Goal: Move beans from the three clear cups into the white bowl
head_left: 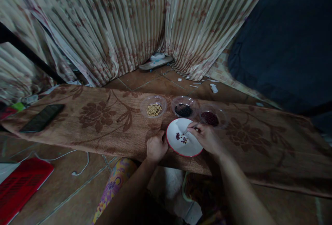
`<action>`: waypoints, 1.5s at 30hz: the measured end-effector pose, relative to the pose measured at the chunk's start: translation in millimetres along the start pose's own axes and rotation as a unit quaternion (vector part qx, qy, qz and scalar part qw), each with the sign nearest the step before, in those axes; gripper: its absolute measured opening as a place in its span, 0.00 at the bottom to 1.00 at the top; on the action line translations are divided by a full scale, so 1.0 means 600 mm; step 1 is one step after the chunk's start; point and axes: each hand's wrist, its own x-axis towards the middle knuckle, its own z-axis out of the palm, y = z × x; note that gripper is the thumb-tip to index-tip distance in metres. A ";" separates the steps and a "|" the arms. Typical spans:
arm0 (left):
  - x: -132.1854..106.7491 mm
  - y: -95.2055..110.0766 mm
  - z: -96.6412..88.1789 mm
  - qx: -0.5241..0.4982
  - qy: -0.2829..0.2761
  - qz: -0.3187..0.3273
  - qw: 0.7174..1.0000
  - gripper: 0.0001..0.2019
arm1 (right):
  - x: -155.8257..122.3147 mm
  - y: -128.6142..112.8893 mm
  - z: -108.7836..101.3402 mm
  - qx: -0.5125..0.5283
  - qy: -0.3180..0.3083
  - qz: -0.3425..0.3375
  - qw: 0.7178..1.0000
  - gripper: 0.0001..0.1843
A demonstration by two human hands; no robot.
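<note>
A white plate (176,147) with a red rim holds a small scatter of dark red, black and pale beans. At its left edge, my left hand (156,147) is closed, thumb and finger against the rim. My right hand (206,137) reaches over the plate from the right, pinching thin metal tweezers (185,132) with the tip down beside the beans. Behind the plate are three clear plastic bowls: one with yellow soybeans (154,109), one with black beans (183,110), and one with dark red beans (210,118). My right fingers partly cover the tweezers.
A brown floral cloth (103,128) covers the long narrow bench. A dark phone (42,118) lies at its left end. Behind are striped curtains (124,27) and a skateboard (156,63) on the tiled floor. A red basket (26,183) and a white cable (88,162) lie at the lower left.
</note>
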 end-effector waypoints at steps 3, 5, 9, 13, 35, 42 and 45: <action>0.000 -0.001 0.001 0.000 -0.005 0.000 1.000 0.12 | 0.000 -0.003 -0.001 -0.005 0.001 0.000 1.000 0.14; 0.000 -0.002 0.002 0.000 -0.004 0.000 1.000 0.11 | 0.000 -0.003 -0.002 -0.007 0.003 -0.001 1.000 0.14; 0.000 -0.003 0.003 0.002 0.006 0.006 1.000 0.11 | 0.000 -0.001 -0.002 -0.014 0.005 0.003 1.000 0.15; 0.000 -0.002 0.002 0.002 0.002 0.002 1.000 0.11 | 0.001 0.001 0.000 -0.025 0.008 -0.001 1.000 0.15; 0.002 -0.002 -0.003 -0.002 -0.022 -0.011 1.000 0.12 | -0.005 0.028 -0.075 0.176 0.329 0.041 0.927 0.13; 0.004 -0.005 0.000 0.006 -0.018 -0.009 1.000 0.11 | -0.008 0.088 -0.124 0.051 0.477 0.090 0.873 0.19; 0.004 -0.003 -0.002 0.003 -0.019 -0.009 1.000 0.11 | -0.007 0.078 -0.110 0.052 0.454 0.084 0.885 0.18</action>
